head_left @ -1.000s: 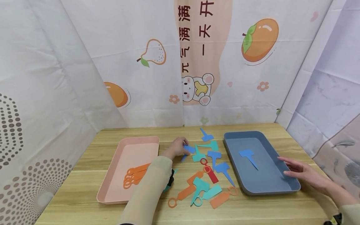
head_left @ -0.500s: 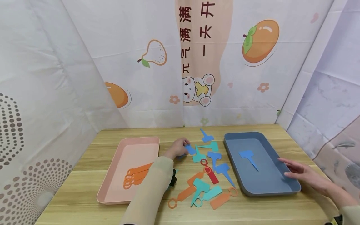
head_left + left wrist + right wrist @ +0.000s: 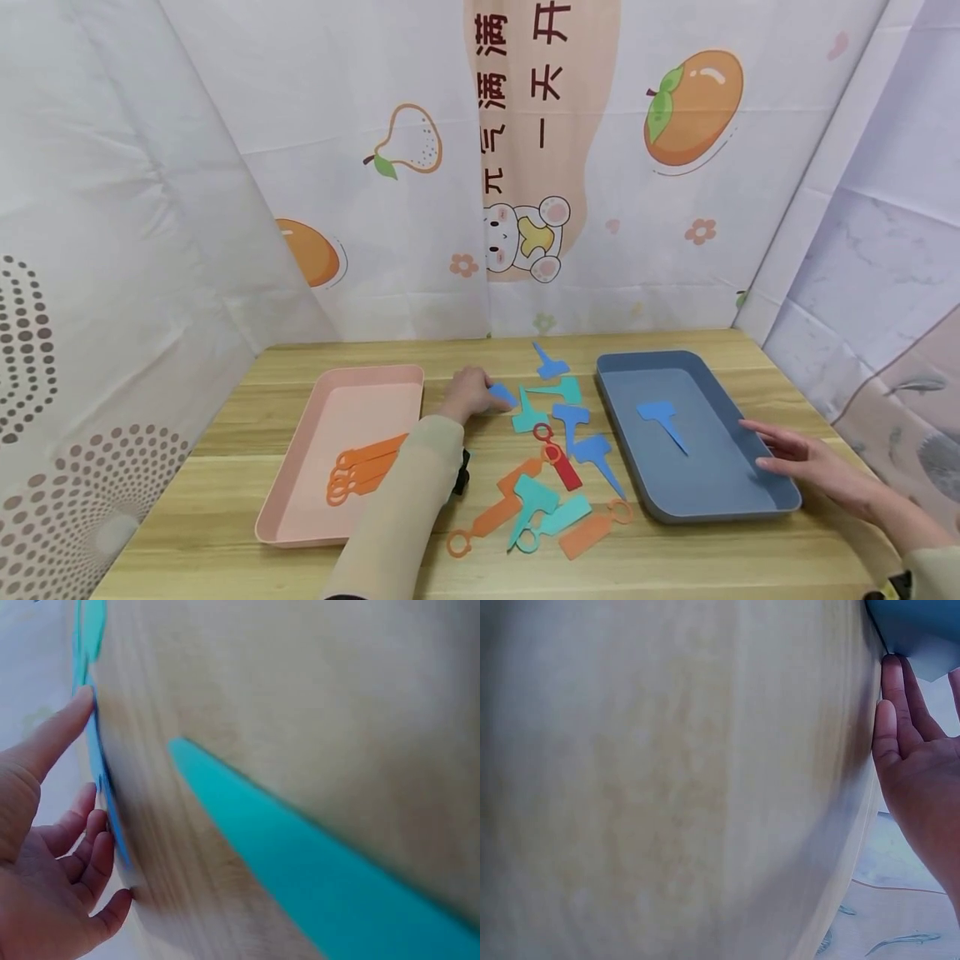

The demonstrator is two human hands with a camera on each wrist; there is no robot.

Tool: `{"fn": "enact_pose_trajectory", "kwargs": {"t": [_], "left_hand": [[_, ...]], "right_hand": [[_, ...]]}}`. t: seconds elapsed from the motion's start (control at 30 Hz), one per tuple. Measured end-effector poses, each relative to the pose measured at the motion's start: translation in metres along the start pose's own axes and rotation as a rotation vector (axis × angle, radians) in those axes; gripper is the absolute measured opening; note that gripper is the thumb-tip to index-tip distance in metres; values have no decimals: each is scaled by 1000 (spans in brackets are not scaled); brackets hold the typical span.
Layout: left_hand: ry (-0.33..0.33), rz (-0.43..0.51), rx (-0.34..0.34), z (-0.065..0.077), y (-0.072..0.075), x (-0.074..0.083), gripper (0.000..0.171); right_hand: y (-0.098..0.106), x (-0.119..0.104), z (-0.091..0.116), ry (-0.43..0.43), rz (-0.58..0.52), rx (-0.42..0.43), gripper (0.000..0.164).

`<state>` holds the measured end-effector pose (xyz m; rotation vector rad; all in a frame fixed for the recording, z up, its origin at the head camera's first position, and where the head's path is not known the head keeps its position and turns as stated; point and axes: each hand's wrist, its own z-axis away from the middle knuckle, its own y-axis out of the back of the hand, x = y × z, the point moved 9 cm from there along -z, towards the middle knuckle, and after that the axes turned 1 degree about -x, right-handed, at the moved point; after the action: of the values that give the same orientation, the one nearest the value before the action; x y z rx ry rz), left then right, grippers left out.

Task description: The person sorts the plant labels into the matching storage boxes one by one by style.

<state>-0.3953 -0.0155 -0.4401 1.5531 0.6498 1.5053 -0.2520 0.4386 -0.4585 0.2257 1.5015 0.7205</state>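
My left hand pinches a blue T-shaped plant label between thumb and fingers, low over the wooden table. In the left wrist view this label is seen nearly edge-on, and a turquoise pointed label lies close to the camera. My right hand rests at the right side of the blue-grey tray, its extended fingers touching the rim and outer wall. One blue T-shaped label lies inside that tray. Several orange ring-ended tags are in the pink tray, partly hidden by my left sleeve.
Between the trays lie more labels: blue ones, turquoise ones, orange ring-ended ones and a red one, some overlapping. Printed cloth hangs behind the table and along both sides.
My left hand has shifted slightly left with the blue label, which has turned so that its stem is now hidden behind the hand. My right hand stays at the blue-grey tray.
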Motion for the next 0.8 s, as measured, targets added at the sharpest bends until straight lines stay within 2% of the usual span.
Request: {"fn": "enact_pose_trajectory", "kwargs": {"t": [0.1, 0.3, 0.6, 0.67, 0.8], "left_hand": [[15, 3, -14, 0, 1, 1, 50], [31, 104, -58, -1, -4, 6, 47], [8, 148, -47, -7, -3, 14, 34], [-7, 202, -52, -8, -4, 16, 35], [-82, 331, -43, -7, 0, 30, 36]], "right_hand": [[0, 0, 0, -10, -2, -3, 56], [-1, -2, 1, -2, -18, 5, 56], [2, -3, 1, -2, -8, 19, 56], [2, -3, 1, -7, -10, 14, 56], [1, -3, 1, -9, -1, 18, 57]]}}
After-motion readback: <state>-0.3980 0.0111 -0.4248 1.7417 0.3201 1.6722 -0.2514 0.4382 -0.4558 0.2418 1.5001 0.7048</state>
